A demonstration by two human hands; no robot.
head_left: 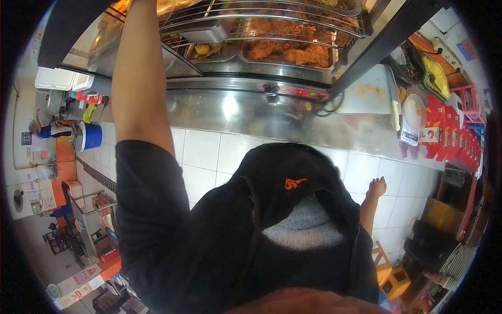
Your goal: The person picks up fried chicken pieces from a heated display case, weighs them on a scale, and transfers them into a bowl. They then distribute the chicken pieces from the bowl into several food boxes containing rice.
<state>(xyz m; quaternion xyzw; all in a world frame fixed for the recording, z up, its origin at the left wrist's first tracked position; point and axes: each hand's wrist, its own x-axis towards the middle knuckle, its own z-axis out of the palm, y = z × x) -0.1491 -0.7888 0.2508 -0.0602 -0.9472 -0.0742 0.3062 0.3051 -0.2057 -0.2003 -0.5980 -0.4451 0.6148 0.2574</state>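
Observation:
My left forearm stretches up into the glass-fronted warming cabinet (pixel 251 83), past its wire rack (pixel 293 38); my left hand is cut off by the top edge of the view. Inside the cabinet, fried chicken (pixel 308 55) lies in a metal tray (pixel 287 64). Left of it is a smaller tray (pixel 222 56) with a few fried pieces, under a metal container (pixel 206 34). My right hand (pixel 377 187) hangs low beside my body, over the white floor tiles and away from the counter. Its fingers are curled in, with nothing visible in them.
On the counter at right are a white cutting board (pixel 366 94), a knife (pixel 395 114), a kitchen scale (pixel 410 133) and red printed boxes (pixel 452 136). A blue bucket (pixel 92 137) and a person (pixel 52 130) are at far left. An orange stool (pixel 395 280) stands behind me.

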